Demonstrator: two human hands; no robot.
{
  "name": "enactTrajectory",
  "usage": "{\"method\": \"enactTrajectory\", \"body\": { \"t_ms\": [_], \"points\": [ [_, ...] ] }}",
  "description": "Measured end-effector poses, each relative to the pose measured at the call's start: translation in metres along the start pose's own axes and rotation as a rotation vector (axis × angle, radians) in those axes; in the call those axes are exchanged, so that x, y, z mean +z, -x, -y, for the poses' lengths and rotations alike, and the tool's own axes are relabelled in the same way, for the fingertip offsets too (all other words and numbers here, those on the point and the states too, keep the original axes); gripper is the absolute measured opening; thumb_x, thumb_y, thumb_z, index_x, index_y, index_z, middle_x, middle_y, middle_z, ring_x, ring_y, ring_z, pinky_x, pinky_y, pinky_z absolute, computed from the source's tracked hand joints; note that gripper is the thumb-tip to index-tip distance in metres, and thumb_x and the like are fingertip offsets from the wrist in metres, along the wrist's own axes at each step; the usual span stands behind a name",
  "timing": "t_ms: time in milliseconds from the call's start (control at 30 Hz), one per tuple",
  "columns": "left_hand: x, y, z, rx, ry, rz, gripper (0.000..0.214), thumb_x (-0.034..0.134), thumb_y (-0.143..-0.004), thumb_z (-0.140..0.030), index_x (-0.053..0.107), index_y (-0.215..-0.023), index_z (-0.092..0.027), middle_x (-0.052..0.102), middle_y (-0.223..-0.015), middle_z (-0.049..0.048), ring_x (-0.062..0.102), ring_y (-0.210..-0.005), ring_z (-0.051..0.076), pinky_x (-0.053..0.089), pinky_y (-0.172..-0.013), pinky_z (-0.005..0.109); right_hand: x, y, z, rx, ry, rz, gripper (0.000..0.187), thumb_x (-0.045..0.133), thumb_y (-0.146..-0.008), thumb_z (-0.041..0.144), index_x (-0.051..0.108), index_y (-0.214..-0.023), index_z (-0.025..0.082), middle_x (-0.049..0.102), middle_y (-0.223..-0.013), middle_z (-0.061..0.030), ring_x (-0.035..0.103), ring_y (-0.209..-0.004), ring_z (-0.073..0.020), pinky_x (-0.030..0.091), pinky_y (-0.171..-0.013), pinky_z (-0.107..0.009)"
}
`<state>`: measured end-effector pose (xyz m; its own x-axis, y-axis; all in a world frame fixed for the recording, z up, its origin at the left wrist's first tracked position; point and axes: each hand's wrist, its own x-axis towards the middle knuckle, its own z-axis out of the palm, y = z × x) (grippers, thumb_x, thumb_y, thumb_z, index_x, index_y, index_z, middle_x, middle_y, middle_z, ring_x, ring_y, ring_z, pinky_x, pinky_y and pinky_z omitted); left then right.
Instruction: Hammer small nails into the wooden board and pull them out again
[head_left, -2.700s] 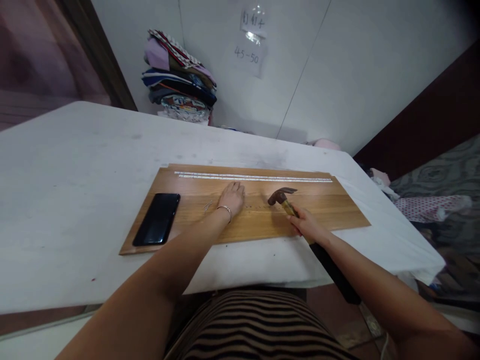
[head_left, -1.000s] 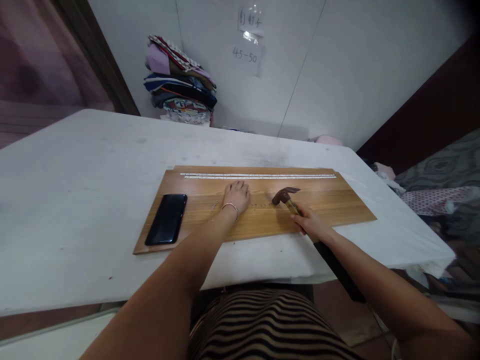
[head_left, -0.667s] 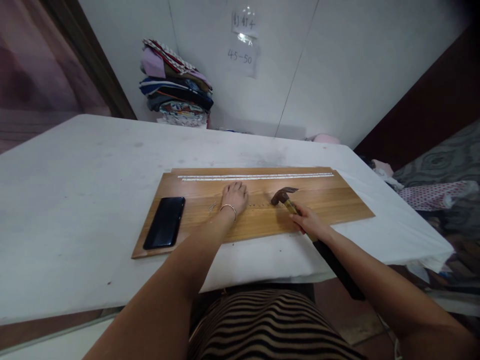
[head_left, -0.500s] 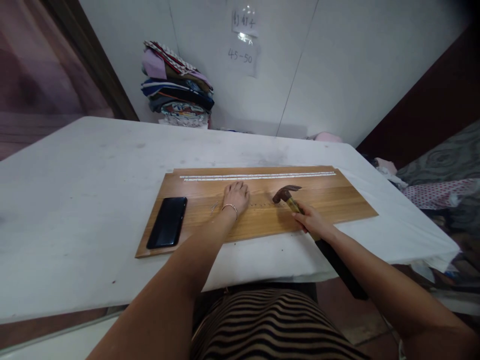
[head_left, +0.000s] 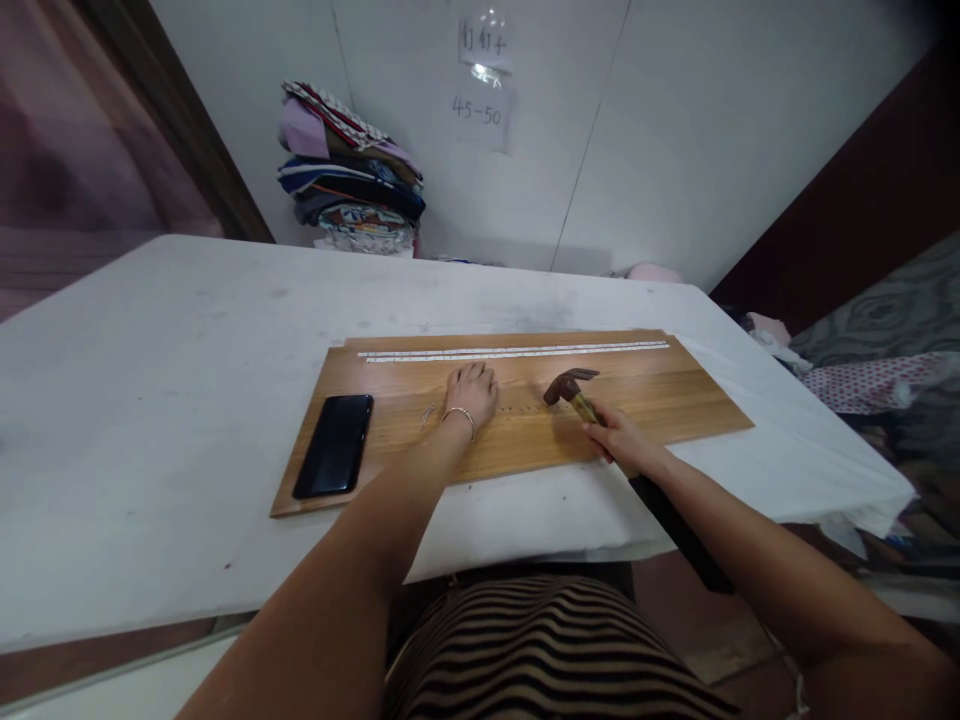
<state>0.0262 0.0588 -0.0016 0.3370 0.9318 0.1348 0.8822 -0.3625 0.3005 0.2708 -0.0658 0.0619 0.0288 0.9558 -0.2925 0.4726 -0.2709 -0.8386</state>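
A wooden board (head_left: 645, 402) lies on the white table (head_left: 150, 400). My left hand (head_left: 470, 389), with a bracelet on the wrist, rests on the board with its fingers curled down; anything under the fingers is hidden. My right hand (head_left: 619, 441) grips the handle of a claw hammer (head_left: 571, 387), whose head rests on the board to the right of a short row of small nails (head_left: 517, 409). A few loose nails (head_left: 427, 412) lie just left of my left hand.
A black phone (head_left: 334, 458) lies on the board's left end. A long metal ruler (head_left: 514, 351) runs along the board's far edge. Folded clothes (head_left: 349, 170) are stacked against the wall behind the table. Fabric lies on the floor at the right.
Only the camera has shifted slightly. Both hands and the hammer stay in place on the board.
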Motion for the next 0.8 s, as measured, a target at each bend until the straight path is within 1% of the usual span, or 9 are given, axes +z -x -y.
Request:
{"method": "enactTrajectory", "body": {
  "t_ms": [167, 400, 633, 800],
  "points": [
    [-0.0013, 0.0005, -0.0004, -0.002, 0.003, 0.003, 0.031, 0.041, -0.102, -0.026, 0.069, -0.115, -0.022, 0.062, -0.143, 0.0108, 0.051, -0.136, 0.026, 0.034, -0.116, 0.044, 0.0009, -0.0011, 0.0005, 0.012, -0.006, 0.003, 0.056, 0.056, -0.082, 0.024, 0.054, -0.137, 0.011, 0.043, -0.051, 0.0115, 0.039, -0.037, -0.0096, 0.032, -0.038, -0.023],
    [-0.0006, 0.0001, 0.0002, -0.003, 0.0, 0.012, 0.032, 0.041, -0.102, -0.027, 0.068, -0.117, -0.02, 0.06, -0.147, 0.0111, 0.049, -0.139, 0.026, 0.033, -0.118, 0.044, 0.0034, -0.0011, -0.0025, 0.023, 0.002, 0.021, 0.053, 0.056, -0.083, 0.024, 0.055, -0.134, 0.011, 0.041, -0.049, 0.0116, 0.038, -0.036, -0.0098, 0.03, -0.037, -0.022],
    [-0.0006, 0.0, 0.0001, 0.0, 0.002, 0.004, 0.031, 0.04, -0.103, -0.027, 0.069, -0.113, -0.021, 0.064, -0.141, 0.0111, 0.051, -0.136, 0.026, 0.035, -0.116, 0.043, -0.0005, -0.0025, -0.0036, 0.004, -0.002, -0.016, 0.059, 0.059, -0.082, 0.027, 0.055, -0.139, 0.014, 0.044, -0.053, 0.0106, 0.041, -0.039, -0.0094, 0.035, -0.039, -0.022],
    [-0.001, -0.0001, 0.0004, 0.0, -0.003, 0.005, 0.031, 0.04, -0.102, -0.027, 0.069, -0.114, -0.023, 0.062, -0.144, 0.0103, 0.05, -0.137, 0.026, 0.035, -0.116, 0.044, 0.0025, -0.0021, -0.0054, 0.025, 0.01, 0.0, 0.057, 0.056, -0.082, 0.027, 0.055, -0.138, 0.012, 0.041, -0.048, 0.0118, 0.039, -0.036, -0.0102, 0.033, -0.037, -0.022]
  ]
}}
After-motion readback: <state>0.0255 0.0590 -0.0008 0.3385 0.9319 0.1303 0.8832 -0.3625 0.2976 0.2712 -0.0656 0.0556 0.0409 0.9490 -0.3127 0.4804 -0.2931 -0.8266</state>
